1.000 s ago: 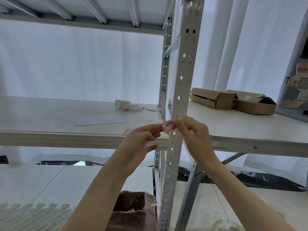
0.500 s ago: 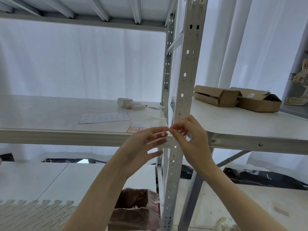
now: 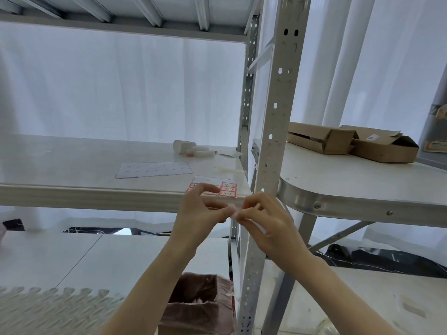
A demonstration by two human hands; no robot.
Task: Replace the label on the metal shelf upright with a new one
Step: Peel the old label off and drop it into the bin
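Both your hands have dropped lower since a second ago, from the upright's front to just below the shelf edge. Your left hand (image 3: 202, 215) and right hand (image 3: 267, 222) pinch a small crumpled white label (image 3: 233, 213) between fingertips, beside the perforated grey metal shelf upright (image 3: 272, 146). Behind them, a red-bordered label sheet (image 3: 219, 186) lies on the white shelf board (image 3: 72, 163).

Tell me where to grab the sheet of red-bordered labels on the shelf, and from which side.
Take the sheet of labels by its front edge, which lies right at the shelf lip, coming from the front. It lies flat, so a fingertip would probably have to slide it slightly past the lip, then pinch it from above and below. Both the left hand and the right hand are pinching something small.
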